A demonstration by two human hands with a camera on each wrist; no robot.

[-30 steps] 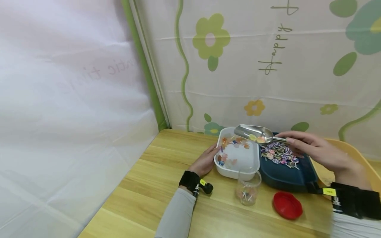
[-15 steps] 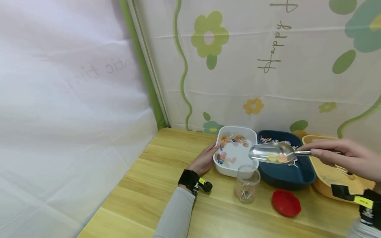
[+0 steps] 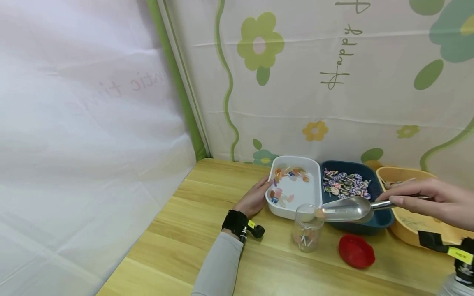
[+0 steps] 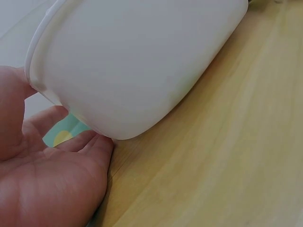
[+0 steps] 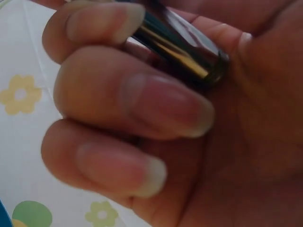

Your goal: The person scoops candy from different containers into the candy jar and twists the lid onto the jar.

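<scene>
My right hand (image 3: 437,202) grips the handle of a metal scoop (image 3: 348,208); in the right wrist view the fingers curl round the shiny handle (image 5: 201,52). The scoop's lip tips down at the mouth of a clear plastic cup (image 3: 307,236), with an orange candy (image 3: 319,213) at the lip. Inside the cup lie lollipops with white sticks. On the left, my left hand (image 3: 253,200) holds the side of a white bin (image 3: 274,209), thumb at the rim and fingers against the outer wall (image 4: 128,71). Several translucent lollipops (image 3: 292,172) lie in that bin.
Right of the white bin stands a dark blue bin (image 3: 385,220) with many swirl lollipops (image 3: 346,184). A yellow bin (image 3: 405,236) is beyond it, partly behind the right hand. A red lid (image 3: 356,251) lies on the wooden table (image 3: 207,197) near the cup. Printed fabric hangs behind.
The right hand has moved the scoop rightward from above the white bin, then down and tilted it at the cup's mouth. The left hand keeps its hold on the white bin.
</scene>
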